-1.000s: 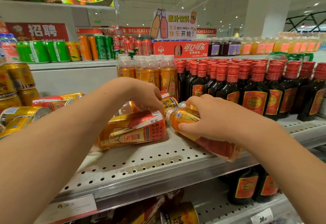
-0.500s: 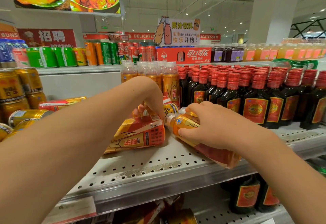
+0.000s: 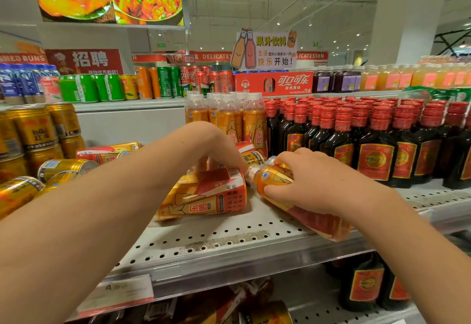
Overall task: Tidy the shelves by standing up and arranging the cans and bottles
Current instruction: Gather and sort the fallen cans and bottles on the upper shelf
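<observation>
Several orange drink bottles lie tipped over on the perforated grey shelf (image 3: 229, 244). My right hand (image 3: 313, 181) grips one lying bottle (image 3: 275, 178) near its neck; its base hangs over the shelf's front edge. My left hand (image 3: 216, 145) reaches behind another lying bottle (image 3: 204, 193), fingers curled down on a bottle hidden behind it. A further lying bottle (image 3: 252, 156) shows between my hands. Upright orange bottles (image 3: 229, 117) stand at the back.
Rows of dark red-capped bottles (image 3: 369, 145) fill the shelf's right side. Gold cans (image 3: 33, 132) are stacked at left, with some tipped over (image 3: 63, 168) and flat red-and-gold cans (image 3: 107, 150) behind. Soda cans (image 3: 163, 84) line the upper shelf. More bottles stand below.
The view has tilted up slightly. My left hand has reached further back behind the lying bottle. My right hand keeps its grip on its bottle, hardly moved.
</observation>
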Tool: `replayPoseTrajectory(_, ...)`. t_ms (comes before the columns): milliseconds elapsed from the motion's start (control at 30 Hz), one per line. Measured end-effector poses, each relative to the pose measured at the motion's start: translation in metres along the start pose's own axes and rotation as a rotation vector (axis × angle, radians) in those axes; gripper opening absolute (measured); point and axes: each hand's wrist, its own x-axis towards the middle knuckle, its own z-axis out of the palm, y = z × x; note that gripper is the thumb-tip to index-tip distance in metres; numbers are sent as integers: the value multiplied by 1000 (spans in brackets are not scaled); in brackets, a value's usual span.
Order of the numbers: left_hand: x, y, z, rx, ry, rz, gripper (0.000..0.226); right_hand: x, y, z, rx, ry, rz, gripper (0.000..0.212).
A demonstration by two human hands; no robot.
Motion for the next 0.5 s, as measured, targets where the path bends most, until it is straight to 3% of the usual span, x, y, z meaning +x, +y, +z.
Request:
replayPoseTrajectory(100,-1,-2,0,-117,-53,16,76,0,1,0,11,16,-2,65)
replayPoseTrajectory(200,7,-8,9,-252,95,59,60,0,2,1,11,16,-1,67)
replayPoseTrajectory(333,6,-21,21,-399,230,140,64,2,4,2,0,0,9,71)
replayPoseTrajectory(500,-12,-31,20,-750,515,288,41,9,-1,4,-23,2,27,68)
